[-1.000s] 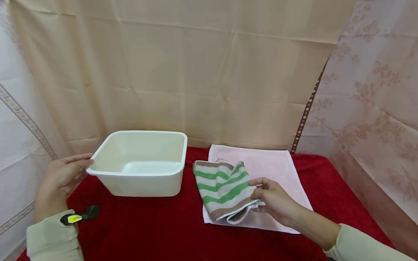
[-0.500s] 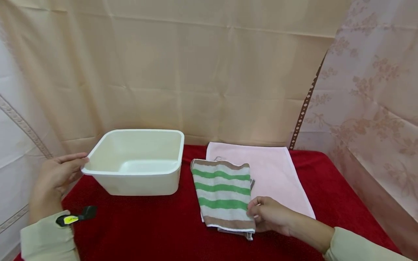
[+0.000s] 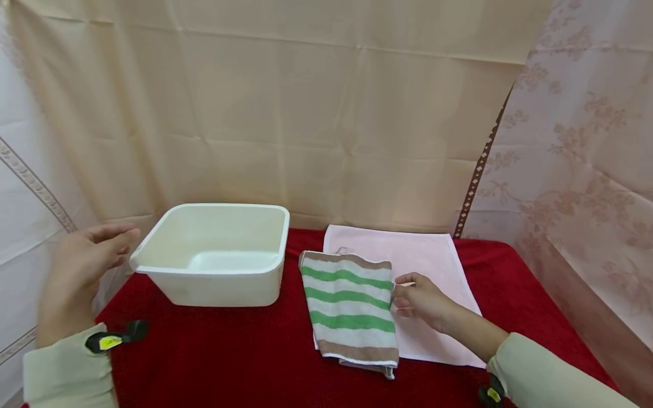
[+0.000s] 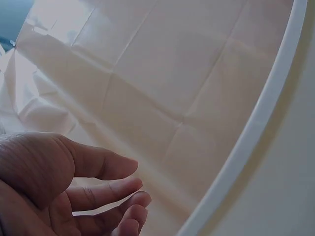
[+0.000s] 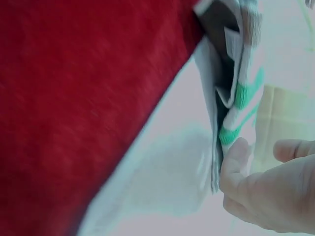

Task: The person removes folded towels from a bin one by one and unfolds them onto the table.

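Observation:
A folded towel [image 3: 352, 294] with green, white and brown stripes lies flat on the left part of a pink towel [image 3: 423, 255]. My right hand [image 3: 422, 300] is at the striped towel's right edge, fingertips right at the fabric. In the right wrist view, a gap shows between the thumb and fingers of this hand [image 5: 270, 191], beside the towel's folded layers [image 5: 241, 98]. To the left stands a cream plastic basin [image 3: 214, 290] with nothing in it. My left hand [image 3: 84, 258] hovers just off its left rim, fingers loosely bent and holding nothing.
A red cloth [image 3: 214, 351] covers the table beneath the basin and towels. Behind the table hangs a beige curtain [image 3: 316, 113], and a pink floral curtain [image 3: 586, 141] closes off the right side.
The striped towel's right side, lifted and crumpled earlier, now lies smooth. My right hand has moved from its lower right corner up along the edge. My left hand has let go of the basin rim.

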Available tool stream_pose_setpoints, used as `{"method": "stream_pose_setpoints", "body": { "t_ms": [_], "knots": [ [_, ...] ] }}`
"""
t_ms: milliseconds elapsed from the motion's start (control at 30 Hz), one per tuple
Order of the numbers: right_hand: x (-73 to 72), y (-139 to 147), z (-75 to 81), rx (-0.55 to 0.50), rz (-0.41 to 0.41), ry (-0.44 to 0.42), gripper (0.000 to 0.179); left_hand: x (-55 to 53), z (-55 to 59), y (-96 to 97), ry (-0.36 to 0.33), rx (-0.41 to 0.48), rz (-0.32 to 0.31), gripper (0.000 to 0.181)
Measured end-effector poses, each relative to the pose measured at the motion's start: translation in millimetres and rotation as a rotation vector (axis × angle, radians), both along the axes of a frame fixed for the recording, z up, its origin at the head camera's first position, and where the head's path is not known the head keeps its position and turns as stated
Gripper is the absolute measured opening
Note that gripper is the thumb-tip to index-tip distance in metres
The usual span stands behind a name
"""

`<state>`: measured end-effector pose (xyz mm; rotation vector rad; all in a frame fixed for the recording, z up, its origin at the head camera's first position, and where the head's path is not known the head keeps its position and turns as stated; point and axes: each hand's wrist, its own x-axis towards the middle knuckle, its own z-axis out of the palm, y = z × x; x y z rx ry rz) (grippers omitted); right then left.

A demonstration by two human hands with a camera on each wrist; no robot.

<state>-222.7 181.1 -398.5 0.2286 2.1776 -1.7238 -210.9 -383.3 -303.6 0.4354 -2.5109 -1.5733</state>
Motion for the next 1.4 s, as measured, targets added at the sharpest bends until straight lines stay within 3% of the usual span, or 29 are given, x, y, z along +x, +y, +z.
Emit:
{"method": "stream_pose_setpoints", "body": {
  "t_ms": [267, 467, 667, 833, 967, 1133, 1267, 1400],
  "knots": [
    [-30.7, 1.3, -3.3, 0.06, -0.016, 0.049, 0.056, -2.7, 15.6, 52.6, 0.118, -0.227, -0.135, 0.051],
    [-41.0, -1.1, -7.2, 0.028, -0.026, 0.021, 0.058, 5.9, 23.1, 104.3, 0.226, -0.389, -0.241, 0.039],
    [-43.5, -5.9, -8.4, 0.029, -0.056, -0.003, 0.062, 12.2, 21.5, 149.5, 0.239, -0.41, -0.395, 0.03],
    [-48.8, -9.4, -14.8, 0.05, -0.076, -0.022, 0.062, 12.0, 10.4, 181.2, 0.222, -0.346, -0.524, 0.026],
    [-50.4, -13.6, -18.4, -0.012, -0.067, -0.067, 0.055, 18.4, -0.8, 210.5, 0.208, -0.304, -0.64, 0.021],
    [-51.3, -13.0, -16.8, -0.094, -0.046, -0.111, 0.029, 25.7, -23.5, 251.8, 0.227, -0.362, -0.835, 0.017],
    [-51.0, -14.4, -13.2, -0.082, -0.057, -0.1, 0.014, 29.7, -46.3, 283.0, 0.16, -0.41, -0.995, 0.021],
    [-51.6, -17.1, -11.1, -0.012, -0.045, -0.107, 0.011, 32.5, -68.6, 309.1, 0.142, -0.474, -1.075, 0.026]
  ]
}}
